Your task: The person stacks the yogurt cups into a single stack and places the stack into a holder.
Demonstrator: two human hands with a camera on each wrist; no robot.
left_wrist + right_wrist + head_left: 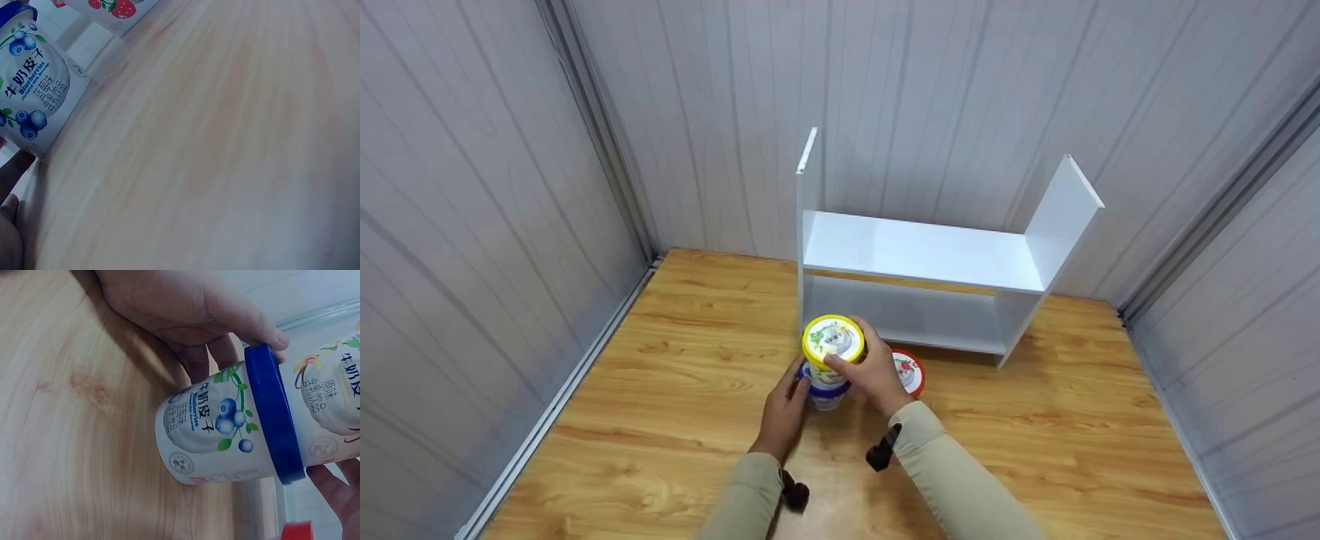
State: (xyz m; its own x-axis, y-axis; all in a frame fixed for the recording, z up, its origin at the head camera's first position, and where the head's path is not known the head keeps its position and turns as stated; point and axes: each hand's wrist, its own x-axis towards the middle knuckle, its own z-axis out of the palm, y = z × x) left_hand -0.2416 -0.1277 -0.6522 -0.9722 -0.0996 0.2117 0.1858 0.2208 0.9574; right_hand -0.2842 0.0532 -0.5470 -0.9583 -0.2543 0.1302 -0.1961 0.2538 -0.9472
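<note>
A yellow-lidded milk drink cup (834, 339) stands on top of a blue-lidded blueberry cup (211, 422), which rests on the wooden table. My right hand (877, 375) grips the upper cup, its thumb at the yellow lid's near edge. My left hand (784, 412) holds the blueberry cup from the left, with the thumb by the blue lid and fingers behind the cup. Just right of the stack, a red-lidded strawberry cup (910, 373) is partly hidden by my right hand. Its printed strawberries also show at the top of the left wrist view.
A white two-level shelf (922, 251) with tall side panels stands behind the cups, against the back wall (735, 135). Bare wooden tabletop (660, 405) lies to the left and right. Panelled walls close in both sides.
</note>
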